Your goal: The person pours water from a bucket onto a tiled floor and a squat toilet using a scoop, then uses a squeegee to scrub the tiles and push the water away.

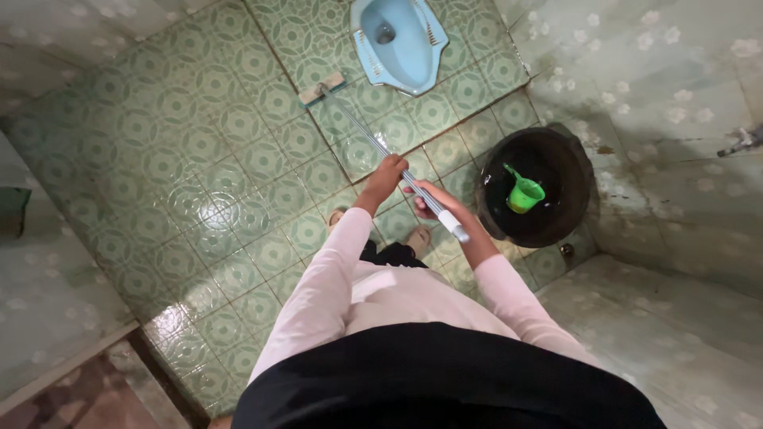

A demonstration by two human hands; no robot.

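I hold a long-handled floor brush with both hands. My left hand [387, 175] grips the metal shaft [369, 135] further down. My right hand [433, 202] is closed around the shaft near its white end cap [455, 227]. The brush head [322, 89] rests on the wet green patterned floor tiles [199, 183], just left of the blue squat toilet pan [397, 40]. My pink sleeves and my feet in sandals [417, 238] show below the hands.
A black bucket [556, 151] of water with a green scoop [523, 193] floating in it stands at the right by the tiled wall. A tap [743, 143] sticks out of the right wall. A doorway threshold [135, 349] lies at the lower left.
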